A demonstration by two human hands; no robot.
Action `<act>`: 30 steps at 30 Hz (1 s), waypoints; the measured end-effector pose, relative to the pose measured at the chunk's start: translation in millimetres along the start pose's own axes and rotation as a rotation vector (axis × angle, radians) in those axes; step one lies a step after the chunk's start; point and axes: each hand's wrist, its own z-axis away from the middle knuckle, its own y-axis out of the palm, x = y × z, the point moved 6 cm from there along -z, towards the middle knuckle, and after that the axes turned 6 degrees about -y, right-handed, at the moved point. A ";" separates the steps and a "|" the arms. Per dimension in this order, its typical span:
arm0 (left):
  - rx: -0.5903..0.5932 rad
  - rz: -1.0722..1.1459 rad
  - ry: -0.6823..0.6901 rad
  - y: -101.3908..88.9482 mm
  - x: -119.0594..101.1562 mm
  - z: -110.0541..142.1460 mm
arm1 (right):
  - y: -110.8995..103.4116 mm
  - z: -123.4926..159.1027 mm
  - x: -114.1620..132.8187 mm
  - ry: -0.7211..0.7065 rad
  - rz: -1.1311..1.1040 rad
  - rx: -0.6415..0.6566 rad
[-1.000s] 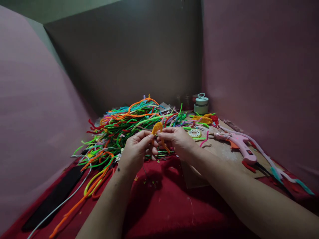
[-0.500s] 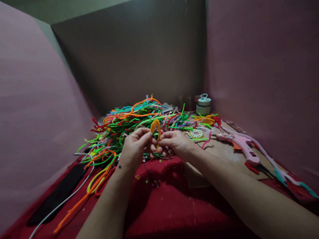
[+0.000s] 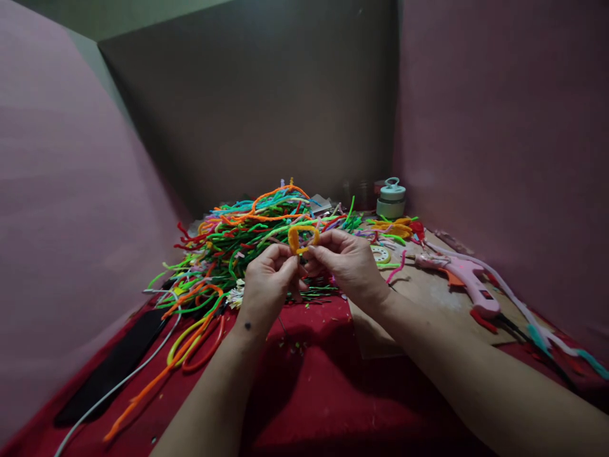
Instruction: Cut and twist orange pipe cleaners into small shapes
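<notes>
A yellow-orange pipe cleaner point(image 3: 294, 240) is bent into a small squarish loop between my two hands. My left hand point(image 3: 269, 279) pinches its lower left part between thumb and forefinger. On the other side, my right hand point(image 3: 349, 263) is closed on the loop's right side, thumb and forefinger together. The lower fingers of both hands curl beneath and partly hide each other. Just behind the hands lies a big heap of coloured pipe cleaners point(image 3: 257, 238), mostly green, orange and red.
A pink glue gun point(image 3: 469, 279) rests on a brown board point(image 3: 428, 304) at the right. Behind it are a pale green lidded jar point(image 3: 391, 200) and a yellow-rimmed tape roll point(image 3: 380, 254). A black flat object point(image 3: 111, 368) and a white cable point(image 3: 128, 381) lie left on the red cloth point(image 3: 323, 406).
The pipe cleaner has gone from a tall, narrow arch to a wider, closed squarish loop. My right hand has risen slightly and turned while both hands keep hold.
</notes>
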 end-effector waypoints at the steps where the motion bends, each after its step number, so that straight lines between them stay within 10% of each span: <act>1: -0.002 -0.002 0.004 0.6 -0.2 0.4 | 0.7 0.8 -0.2 -0.009 0.040 0.010; 20: -0.139 -0.166 0.095 -0.9 1.2 5.8 | 12.5 18.2 25.0 -0.597 0.822 0.025; 30: 0.085 -0.016 0.015 9.8 7.0 2.0 | 0.5 1.9 -10.2 0.046 0.215 0.086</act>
